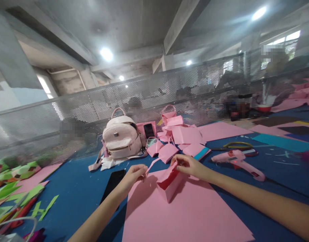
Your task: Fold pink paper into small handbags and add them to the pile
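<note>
Before me a small pink paper bag (167, 191) stands open-topped on a stack of pink sheets (190, 218). The fingers of my right hand (188, 166) are closed on its upper edge at the far side. To the left, my left hand (136, 176) pinches a narrow pink paper strip (152, 163), which slants up and away from the fingertips. Whether the strip joins anything at its far end, I cannot tell. Just beyond both hands lie folded pink paper pieces (168, 153), some with thin handles.
A pink glue gun (241, 163) with a cord lies at right, with scissors (235, 146) behind it. A black phone (112, 185) is beside my left forearm. A pale backpack (123, 136) stands before the mesh partition (154, 87). Green paper scraps (49, 206) and tools are at left.
</note>
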A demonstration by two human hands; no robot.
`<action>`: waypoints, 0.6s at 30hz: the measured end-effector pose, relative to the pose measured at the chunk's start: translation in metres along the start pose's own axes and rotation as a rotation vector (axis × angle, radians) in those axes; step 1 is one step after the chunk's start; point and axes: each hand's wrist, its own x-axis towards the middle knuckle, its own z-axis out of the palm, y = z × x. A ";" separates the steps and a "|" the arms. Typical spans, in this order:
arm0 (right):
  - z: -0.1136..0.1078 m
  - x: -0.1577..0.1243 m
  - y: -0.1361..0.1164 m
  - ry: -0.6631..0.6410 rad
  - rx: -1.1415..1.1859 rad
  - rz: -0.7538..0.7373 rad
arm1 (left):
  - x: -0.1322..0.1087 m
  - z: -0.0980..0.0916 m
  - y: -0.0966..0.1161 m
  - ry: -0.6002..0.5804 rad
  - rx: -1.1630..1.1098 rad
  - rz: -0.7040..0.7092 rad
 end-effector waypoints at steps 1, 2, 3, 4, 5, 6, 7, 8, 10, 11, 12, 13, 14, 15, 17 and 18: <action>0.000 0.000 0.000 0.000 0.007 -0.001 | 0.000 0.000 0.001 -0.010 0.025 0.003; -0.001 0.000 0.000 0.001 0.014 -0.001 | -0.001 0.000 0.002 -0.021 0.048 0.006; -0.001 0.001 -0.001 0.004 0.019 -0.001 | -0.001 0.000 0.003 -0.030 0.067 0.007; 0.000 0.001 -0.001 0.010 0.022 -0.001 | -0.002 0.001 0.004 -0.037 0.081 0.008; 0.000 0.001 -0.001 0.018 0.024 -0.001 | -0.003 0.001 0.004 -0.042 0.089 0.009; 0.000 0.002 -0.001 0.028 0.025 0.000 | -0.003 0.002 0.005 -0.045 0.094 0.011; 0.000 0.002 -0.001 0.037 0.027 0.001 | -0.003 0.002 0.004 -0.045 0.098 0.014; 0.001 0.002 -0.001 0.044 0.028 0.001 | -0.004 0.002 0.004 -0.043 0.101 0.018; 0.001 0.001 0.000 0.052 0.030 0.005 | -0.003 0.002 0.002 -0.037 0.104 0.031; 0.001 0.001 0.000 0.056 0.031 0.008 | -0.003 0.002 0.001 -0.033 0.104 0.038; 0.001 0.001 0.001 0.062 0.031 0.010 | -0.002 0.002 0.001 -0.030 0.104 0.045; 0.002 0.001 0.002 0.071 0.031 0.012 | -0.002 0.002 0.000 -0.027 0.105 0.050; 0.002 0.000 0.002 0.081 0.031 0.013 | -0.002 0.003 0.000 -0.025 0.109 0.054; 0.002 0.000 0.003 0.092 0.031 0.013 | -0.001 0.004 0.000 -0.023 0.117 0.057; 0.001 0.000 0.005 0.106 0.030 0.008 | -0.001 0.006 0.001 -0.019 0.138 0.056; 0.001 0.000 0.005 0.109 0.029 0.005 | -0.001 0.008 0.001 -0.019 0.147 0.052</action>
